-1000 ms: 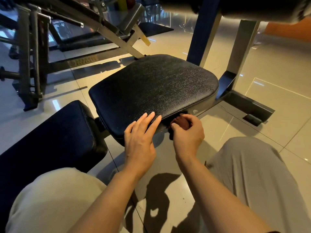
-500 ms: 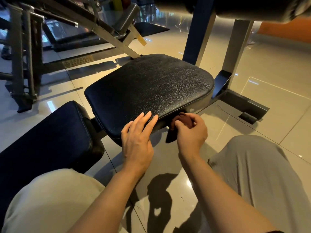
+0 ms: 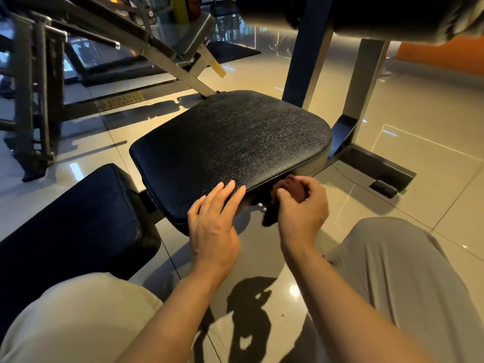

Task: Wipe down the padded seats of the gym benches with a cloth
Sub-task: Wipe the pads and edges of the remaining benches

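A black textured padded seat (image 3: 230,142) sits in the middle of the view, tilted toward me. My left hand (image 3: 213,221) lies flat with straight fingers on the seat's near edge. My right hand (image 3: 303,205) grips a dark reddish-brown cloth (image 3: 288,188) against the seat's near right rim; a dark end of the cloth hangs below the hand. A second dark pad (image 3: 70,226) sits lower left, touching the seat's frame.
Blue and grey upright posts (image 3: 306,61) rise behind the seat, with a base foot (image 3: 377,169) on the glossy tiled floor at right. A metal machine frame (image 3: 34,100) stands far left. A dark roller pad (image 3: 366,14) hangs overhead. My knees fill the bottom corners.
My right hand with the cloth has shifted slightly right along the seat's rim. My left hand stays flat on the near edge.
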A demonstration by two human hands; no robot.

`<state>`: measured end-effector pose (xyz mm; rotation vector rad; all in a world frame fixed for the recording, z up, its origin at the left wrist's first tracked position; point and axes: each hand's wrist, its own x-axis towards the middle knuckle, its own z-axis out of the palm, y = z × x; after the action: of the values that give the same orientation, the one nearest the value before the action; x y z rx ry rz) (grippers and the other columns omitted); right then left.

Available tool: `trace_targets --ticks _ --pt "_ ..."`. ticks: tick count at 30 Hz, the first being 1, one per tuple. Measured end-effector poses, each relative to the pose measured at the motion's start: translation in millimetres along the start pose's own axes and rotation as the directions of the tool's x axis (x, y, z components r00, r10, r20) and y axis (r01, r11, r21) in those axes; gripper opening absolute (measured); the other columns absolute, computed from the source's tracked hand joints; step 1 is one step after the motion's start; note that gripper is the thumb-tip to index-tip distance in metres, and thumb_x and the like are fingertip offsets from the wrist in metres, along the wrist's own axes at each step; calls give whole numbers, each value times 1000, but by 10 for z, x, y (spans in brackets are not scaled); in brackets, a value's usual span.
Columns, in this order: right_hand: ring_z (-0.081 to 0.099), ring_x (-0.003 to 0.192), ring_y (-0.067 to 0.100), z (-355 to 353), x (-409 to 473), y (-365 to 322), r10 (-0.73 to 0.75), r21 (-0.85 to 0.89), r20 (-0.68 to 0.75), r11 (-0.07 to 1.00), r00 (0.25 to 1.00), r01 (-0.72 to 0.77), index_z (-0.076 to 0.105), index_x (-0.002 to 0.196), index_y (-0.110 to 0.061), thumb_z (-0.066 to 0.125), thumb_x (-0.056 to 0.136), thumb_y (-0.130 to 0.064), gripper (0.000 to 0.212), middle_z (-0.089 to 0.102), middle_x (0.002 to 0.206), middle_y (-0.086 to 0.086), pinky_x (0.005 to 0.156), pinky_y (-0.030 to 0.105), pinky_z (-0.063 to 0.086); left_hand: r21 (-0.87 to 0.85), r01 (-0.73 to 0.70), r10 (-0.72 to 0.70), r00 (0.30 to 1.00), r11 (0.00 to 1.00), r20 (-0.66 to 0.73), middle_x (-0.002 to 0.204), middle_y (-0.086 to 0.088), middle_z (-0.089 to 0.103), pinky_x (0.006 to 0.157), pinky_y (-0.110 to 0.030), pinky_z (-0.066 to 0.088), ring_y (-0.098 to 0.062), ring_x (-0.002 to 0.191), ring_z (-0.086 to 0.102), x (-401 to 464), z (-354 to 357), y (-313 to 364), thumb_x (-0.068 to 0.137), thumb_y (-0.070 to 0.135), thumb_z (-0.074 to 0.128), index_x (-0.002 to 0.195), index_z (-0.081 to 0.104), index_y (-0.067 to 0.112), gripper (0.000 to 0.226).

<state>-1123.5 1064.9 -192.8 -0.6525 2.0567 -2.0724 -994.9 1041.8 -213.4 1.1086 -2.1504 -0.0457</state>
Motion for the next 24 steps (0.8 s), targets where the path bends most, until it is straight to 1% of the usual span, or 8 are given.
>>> trace_targets --ticks 4,9,11,14,16,18,21,24 --pt "58 88 13 44 -149 43 -159 -76 204 981 966 177 69 89 -21 69 63 -7 29 61 90 -6 79 12 41 9 14 -14 1000 1000 -1 142 0 50 108 -35 23 -17 137 38 6 15 -2 72 -10 49 136 52 20 70" --pt "57 83 3 33 -359 118 -196 -75 458 963 867 257 72 84 -22 72 58 -7 29 58 83 -16 79 24 46 1 29 -29 1000 1000 -8 141 0 51 108 -36 25 -16 137 37 12 32 -1 77 4 39 135 53 21 62" --pt "56 82 -2 20 -322 104 -150 -51 436 980 887 191 70 82 -25 75 59 -4 32 58 82 -18 77 14 43 3 20 -20 1000 1000 -6 141 0 51 108 -36 25 -16 137 37 6 24 -2 76 1 41 136 53 21 64" --pt "56 85 6 4 -196 64 -109 -26 130 993 985 113 68 88 -24 75 66 -3 31 59 88 -10 75 11 38 5 9 -9 1000 1000 -3 142 0 50 109 -36 23 -16 137 36 -4 12 4 72 -13 51 136 51 20 72" --pt "54 91 14 -2 -40 58 -40 -42 -33 998 999 39 69 98 -17 74 71 -5 30 57 95 -5 79 14 36 8 8 -8 1000 1000 -7 142 0 50 109 -36 23 -17 137 37 0 4 13 68 -17 57 136 51 20 78" --pt "55 96 17 23 2 71 -20 -61 1 998 1000 20 69 104 -13 73 72 -4 33 57 100 -2 85 19 37 9 9 -9 1000 1000 -13 142 -1 51 108 -36 23 -17 137 38 -2 7 16 68 -16 55 136 52 19 76" --pt "57 95 18 75 -280 91 -165 -111 210 975 964 192 71 97 -14 71 65 -2 34 63 97 0 85 20 39 5 11 -11 1000 1000 -20 141 0 51 107 -37 26 -16 136 39 1 17 2 70 -6 47 135 53 20 70" --pt "59 90 13 81 -473 139 -176 -83 372 972 911 222 73 89 -19 73 62 0 33 61 89 -8 85 26 46 -17 18 -19 1000 1000 -24 141 0 52 107 -37 26 -16 137 38 8 29 -11 73 -1 48 135 54 21 66"
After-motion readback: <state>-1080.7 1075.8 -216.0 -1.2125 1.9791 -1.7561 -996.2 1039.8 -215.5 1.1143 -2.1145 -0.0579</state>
